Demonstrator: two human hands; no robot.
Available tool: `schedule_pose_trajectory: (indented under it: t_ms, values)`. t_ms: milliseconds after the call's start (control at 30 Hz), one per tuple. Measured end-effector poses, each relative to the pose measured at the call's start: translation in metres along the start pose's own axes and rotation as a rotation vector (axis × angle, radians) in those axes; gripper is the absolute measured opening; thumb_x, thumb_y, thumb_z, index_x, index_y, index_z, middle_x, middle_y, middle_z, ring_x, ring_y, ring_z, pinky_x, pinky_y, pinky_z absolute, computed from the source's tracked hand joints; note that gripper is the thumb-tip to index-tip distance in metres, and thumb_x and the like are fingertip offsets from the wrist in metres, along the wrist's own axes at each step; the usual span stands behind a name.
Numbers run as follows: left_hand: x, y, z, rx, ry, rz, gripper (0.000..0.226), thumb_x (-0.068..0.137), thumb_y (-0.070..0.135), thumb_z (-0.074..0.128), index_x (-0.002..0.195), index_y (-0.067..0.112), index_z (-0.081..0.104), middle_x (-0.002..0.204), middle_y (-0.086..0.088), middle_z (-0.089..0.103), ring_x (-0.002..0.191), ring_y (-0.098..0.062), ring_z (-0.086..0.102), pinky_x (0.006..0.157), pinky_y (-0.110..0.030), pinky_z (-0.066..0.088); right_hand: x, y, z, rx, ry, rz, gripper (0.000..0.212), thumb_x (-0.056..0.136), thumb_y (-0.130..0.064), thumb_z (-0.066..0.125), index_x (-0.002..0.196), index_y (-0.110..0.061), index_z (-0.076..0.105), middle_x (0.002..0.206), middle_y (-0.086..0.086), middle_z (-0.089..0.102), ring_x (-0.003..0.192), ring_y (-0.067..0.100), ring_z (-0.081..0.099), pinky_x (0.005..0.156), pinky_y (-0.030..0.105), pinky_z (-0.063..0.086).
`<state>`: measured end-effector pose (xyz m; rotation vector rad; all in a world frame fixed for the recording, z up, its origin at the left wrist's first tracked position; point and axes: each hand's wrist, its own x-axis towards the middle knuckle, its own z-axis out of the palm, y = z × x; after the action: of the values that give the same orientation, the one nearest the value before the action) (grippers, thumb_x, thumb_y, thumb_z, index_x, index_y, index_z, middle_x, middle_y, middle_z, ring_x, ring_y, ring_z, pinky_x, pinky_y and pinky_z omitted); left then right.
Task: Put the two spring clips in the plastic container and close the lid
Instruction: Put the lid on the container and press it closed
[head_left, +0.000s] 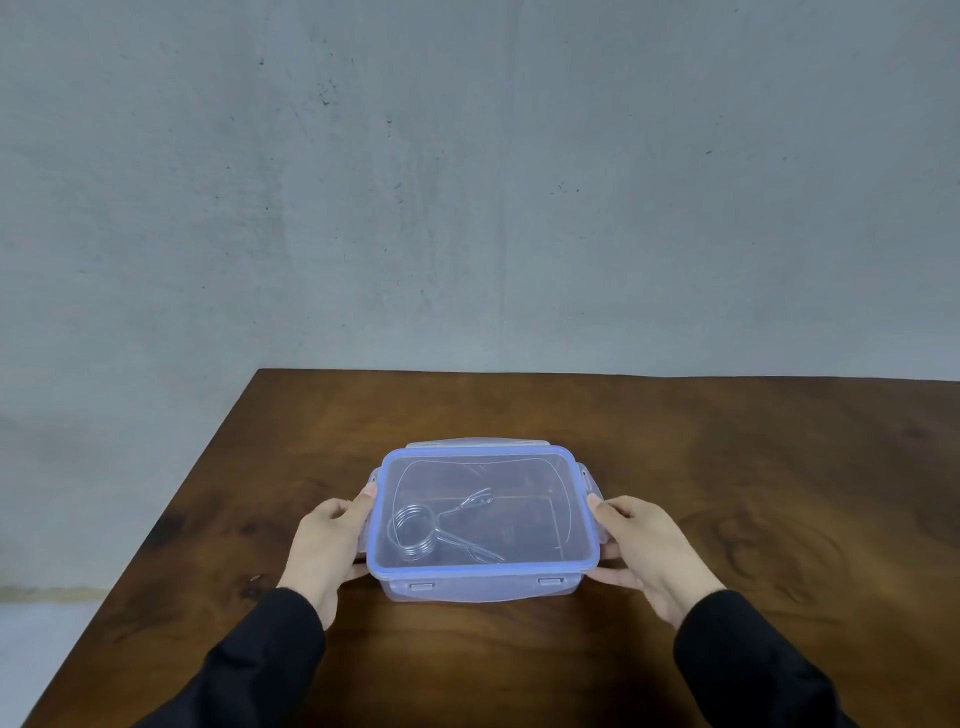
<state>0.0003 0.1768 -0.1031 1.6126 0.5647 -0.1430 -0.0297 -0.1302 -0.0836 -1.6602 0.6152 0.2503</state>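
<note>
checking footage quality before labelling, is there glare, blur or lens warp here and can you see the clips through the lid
Head view: soft, even light, no hard glare; faint shadows under the container and both hands, left hand, right hand. Slight wide-angle warp: the table edges splay outward. The image is slightly soft. Through the clear lid the spring clips read as one hazy coil with handles; two cannot be counted.

Soft, even, rather dim light falls from above, casting only faint shadows on the dark brown wooden table (675, 467). Pale glare sheens the clear blue-rimmed plastic lid (519, 467). Focus is fairly sharp at centre; the table's edges splay outward with wide-angle distortion.
</note>
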Motion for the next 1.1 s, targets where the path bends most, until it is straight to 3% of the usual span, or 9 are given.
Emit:
schedule_pose_trajectory:
  t_ms: [133, 233, 300, 467, 600, 733, 933, 1000, 1100]
  values:
    - [-0.011, -0.007, 0.002, 0.220, 0.120, 0.277, 0.049, 0.094, 0.045, 0.060, 0.137, 0.021, 0.052, 0.138, 0.000, 0.057, 0.121, -0.018, 0.056, 0.102, -0.042, 0.047, -0.001, 0.008, 0.007, -0.199, 0.205, -0.253, 0.034, 0.102, -0.022, 0.063, 0.135, -0.023, 0.056, 0.130, -0.001, 0.059, 0.115, 0.022, 0.064, 0.095, 0.040, 0.058]
    - [-0.022, -0.010, 0.003, 0.358, 0.002, 0.388, 0.061, 0.098, 0.041, 0.054, 0.153, 0.025, 0.034, 0.155, 0.009, 0.039, 0.140, -0.016, 0.040, 0.113, -0.037, 0.034, -0.005, 0.012, 0.015, -0.354, 0.254, -0.418, 0.036, 0.104, -0.021, 0.059, 0.139, -0.015, 0.061, 0.138, -0.002, 0.060, 0.129, 0.019, 0.056, 0.101, 0.029, 0.047]
    - [-0.023, -0.013, 0.006, 0.441, -0.098, 0.384, 0.065, 0.099, 0.043, 0.050, 0.157, 0.029, 0.022, 0.154, 0.012, 0.037, 0.140, -0.016, 0.040, 0.110, -0.032, 0.035, -0.009, 0.014, 0.021, -0.359, 0.218, -0.400, 0.043, 0.104, -0.025, 0.057, 0.146, -0.014, 0.056, 0.134, -0.006, 0.063, 0.125, 0.015, 0.058, 0.101, 0.029, 0.049]
    - [-0.025, -0.015, 0.009, 0.278, -0.167, 0.272, 0.062, 0.102, 0.040, 0.045, 0.157, 0.034, 0.018, 0.143, 0.010, 0.052, 0.124, -0.010, 0.052, 0.100, -0.024, 0.041, -0.015, 0.021, 0.034, -0.313, 0.151, -0.366, 0.040, 0.108, -0.029, 0.049, 0.146, -0.019, 0.053, 0.102, -0.023, 0.059, 0.088, -0.002, 0.059, 0.067, 0.009, 0.047]
    - [-0.023, -0.021, 0.009, 0.126, -0.173, 0.234, 0.058, 0.102, 0.039, 0.046, 0.155, 0.036, 0.023, 0.152, 0.014, 0.042, 0.135, -0.011, 0.044, 0.113, -0.035, 0.037, -0.011, 0.023, 0.035, -0.231, 0.147, -0.340, 0.024, 0.108, -0.027, 0.047, 0.125, -0.030, 0.064, 0.107, -0.015, 0.071, 0.102, 0.010, 0.069, 0.072, 0.019, 0.058]
    - [-0.024, -0.022, 0.012, 0.072, -0.203, 0.236, 0.055, 0.103, 0.038, 0.043, 0.155, 0.037, 0.025, 0.147, 0.018, 0.043, 0.129, -0.007, 0.045, 0.107, -0.029, 0.038, -0.012, 0.020, 0.036, -0.181, 0.132, -0.308, 0.023, 0.109, -0.025, 0.046, 0.117, -0.036, 0.064, 0.110, -0.014, 0.071, 0.102, 0.007, 0.067, 0.069, 0.016, 0.055]
    - [-0.020, -0.021, 0.010, 0.100, -0.242, 0.239, 0.057, 0.102, 0.043, 0.041, 0.155, 0.040, 0.020, 0.154, 0.016, 0.038, 0.136, -0.011, 0.042, 0.111, -0.031, 0.036, -0.011, 0.022, 0.034, -0.153, 0.127, -0.308, 0.028, 0.109, -0.024, 0.047, 0.129, -0.029, 0.065, 0.111, -0.015, 0.070, 0.102, 0.006, 0.066, 0.064, 0.012, 0.053]
    - [-0.017, -0.021, 0.007, 0.186, -0.259, 0.245, 0.063, 0.098, 0.052, 0.038, 0.155, 0.041, 0.014, 0.156, 0.013, 0.037, 0.138, -0.014, 0.042, 0.110, -0.033, 0.038, -0.013, 0.019, 0.033, -0.168, 0.112, -0.296, 0.033, 0.108, -0.025, 0.050, 0.139, -0.025, 0.060, 0.120, -0.013, 0.068, 0.108, 0.008, 0.065, 0.070, 0.016, 0.057]
    - [-0.015, -0.023, -0.001, 0.466, -0.166, 0.457, 0.075, 0.087, 0.071, 0.039, 0.153, 0.045, 0.015, 0.160, 0.016, 0.027, 0.145, -0.014, 0.029, 0.118, -0.041, 0.029, -0.011, 0.009, 0.027, -0.396, 0.236, -0.372, 0.056, 0.103, -0.032, 0.058, 0.156, -0.023, 0.040, 0.161, -0.007, 0.041, 0.145, 0.020, 0.044, 0.110, 0.038, 0.047]
